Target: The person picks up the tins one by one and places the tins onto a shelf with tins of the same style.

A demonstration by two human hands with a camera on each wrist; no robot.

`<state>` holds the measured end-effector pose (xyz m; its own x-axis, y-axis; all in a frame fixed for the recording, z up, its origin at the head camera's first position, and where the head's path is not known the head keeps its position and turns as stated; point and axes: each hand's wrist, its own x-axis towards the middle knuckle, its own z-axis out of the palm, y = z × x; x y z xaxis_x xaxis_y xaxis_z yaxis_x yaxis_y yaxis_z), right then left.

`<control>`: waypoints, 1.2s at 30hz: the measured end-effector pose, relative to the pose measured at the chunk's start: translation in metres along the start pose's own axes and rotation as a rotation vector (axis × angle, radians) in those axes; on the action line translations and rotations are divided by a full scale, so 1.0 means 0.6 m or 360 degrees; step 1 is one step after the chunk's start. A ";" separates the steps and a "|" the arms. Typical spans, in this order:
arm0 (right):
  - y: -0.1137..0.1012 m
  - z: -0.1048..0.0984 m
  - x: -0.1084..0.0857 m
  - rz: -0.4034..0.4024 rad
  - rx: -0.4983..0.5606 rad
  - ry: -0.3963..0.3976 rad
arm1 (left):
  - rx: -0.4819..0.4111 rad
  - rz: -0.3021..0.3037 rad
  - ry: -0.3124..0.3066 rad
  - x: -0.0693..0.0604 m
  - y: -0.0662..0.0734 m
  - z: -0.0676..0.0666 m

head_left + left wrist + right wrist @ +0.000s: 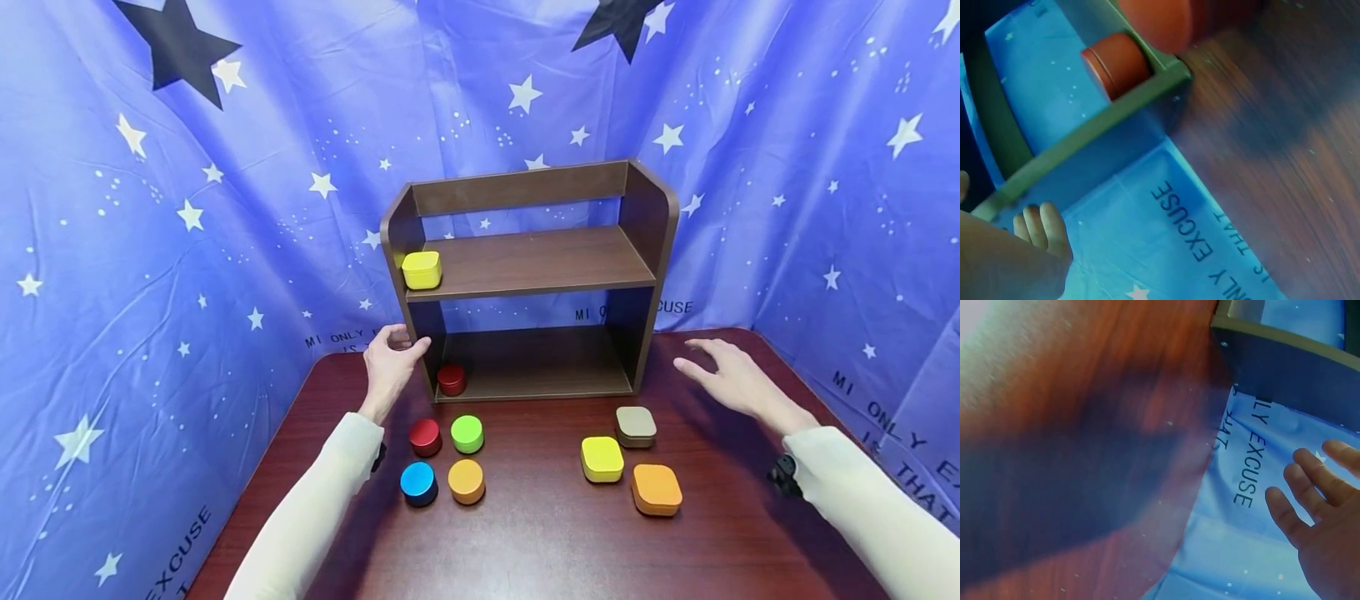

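Beside the left side panel of a brown two-tier shelf (540,362) is my left hand (390,367). Its fingers lie outside the panel and its thumb crosses the front edge; whether it touches is unclear. My right hand (731,379) hovers off the shelf's right side, fingers spread, holding nothing. A yellow square tin (422,271) stands at the upper board's left end. At the left of the lower board sits a red round tin (452,380), also seen in the left wrist view, where another red tin (1160,25) looms close to the camera.
On the table (532,533), front left, are round tins: red (425,437), green (467,434), blue (418,483) and orange (467,482). Front right are square tins: yellow (602,459), grey-beige (636,427) and orange (656,490). Blue starry cloth (300,208) hangs behind.
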<state>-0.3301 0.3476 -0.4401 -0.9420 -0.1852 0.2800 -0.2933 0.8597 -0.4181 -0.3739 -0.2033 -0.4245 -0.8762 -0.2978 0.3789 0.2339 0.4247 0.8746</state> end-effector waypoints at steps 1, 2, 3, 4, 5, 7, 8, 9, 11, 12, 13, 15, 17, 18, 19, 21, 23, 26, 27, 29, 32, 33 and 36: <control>-0.002 0.002 -0.003 0.0008 0.0012 -0.0009 | 0.0003 0.0004 0.0021 0.000 0.002 0.002; -0.003 0.004 -0.005 0.0011 0.0023 -0.0011 | 0.0009 0.0004 0.0037 0.000 0.003 0.005; -0.004 0.007 -0.008 0.0014 0.0034 -0.0009 | 0.0006 0.0000 0.0052 0.001 0.005 0.007; -0.005 0.008 -0.011 0.0018 0.0050 -0.0010 | -0.0004 -0.0002 0.0063 0.001 0.006 0.010; -0.006 0.010 -0.014 0.0019 0.0066 -0.0006 | -0.0019 -0.0004 0.0071 0.001 0.007 0.014; -0.008 0.012 -0.020 0.0030 0.0098 -0.0004 | -0.0040 -0.0004 0.0093 0.001 0.008 0.021; -0.009 0.013 -0.023 0.0033 0.0108 -0.0001 | -0.0055 -0.0004 0.0104 0.001 0.009 0.025; -0.010 0.015 -0.025 0.0038 0.0121 -0.0005 | -0.0068 -0.0001 0.0120 0.002 0.010 0.028; -0.011 0.020 -0.028 0.0037 0.0149 -0.0022 | -0.0065 0.0020 0.0168 0.003 0.010 0.035; -0.012 0.023 -0.030 0.0032 0.0159 -0.0035 | -0.0053 0.0035 0.0197 0.004 0.011 0.038; -0.012 0.027 -0.032 0.0026 0.0163 -0.0048 | -0.0035 0.0055 0.0223 0.005 0.011 0.041; -0.014 0.036 -0.035 0.0003 0.0185 -0.0074 | 0.0016 0.0095 0.0269 0.007 0.011 0.046; -0.015 0.046 -0.038 -0.0028 0.0207 -0.0107 | 0.0069 0.0128 0.0301 0.008 0.010 0.049; -0.016 0.052 -0.040 -0.0045 0.0219 -0.0122 | 0.0088 0.0137 0.0312 0.009 0.010 0.050; -0.016 0.056 -0.041 -0.0061 0.0236 -0.0138 | 0.0103 0.0143 0.0323 0.009 0.010 0.051; -0.016 0.066 -0.043 -0.0103 0.0284 -0.0165 | 0.0124 0.0143 0.0341 0.010 0.010 0.051; -0.017 0.074 -0.044 -0.0142 0.0322 -0.0183 | 0.0130 0.0142 0.0351 0.011 0.009 0.050; -0.019 0.084 -0.043 -0.0184 0.0371 -0.0183 | 0.0144 0.0156 0.0355 0.012 0.008 0.048; -0.021 0.087 -0.042 -0.0199 0.0376 -0.0183 | 0.0147 0.0163 0.0356 0.013 0.007 0.047; -0.022 0.092 -0.040 -0.0232 0.0387 -0.0188 | 0.0153 0.0172 0.0351 0.015 0.005 0.045; -0.024 0.100 -0.037 -0.0246 0.0388 -0.0209 | 0.0159 0.0175 0.0343 0.019 0.003 0.040; -0.025 0.102 -0.036 -0.0249 0.0389 -0.0221 | 0.0162 0.0176 0.0337 0.020 0.002 0.039; -0.026 0.107 -0.034 -0.0243 0.0406 -0.0243 | 0.0182 0.0174 0.0301 0.024 0.002 0.037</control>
<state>-0.3166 0.3074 -0.4948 -0.8920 -0.3883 0.2312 -0.4460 0.6734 -0.5896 -0.3956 -0.1882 -0.4247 -0.7516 -0.3948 0.5285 0.2640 0.5541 0.7895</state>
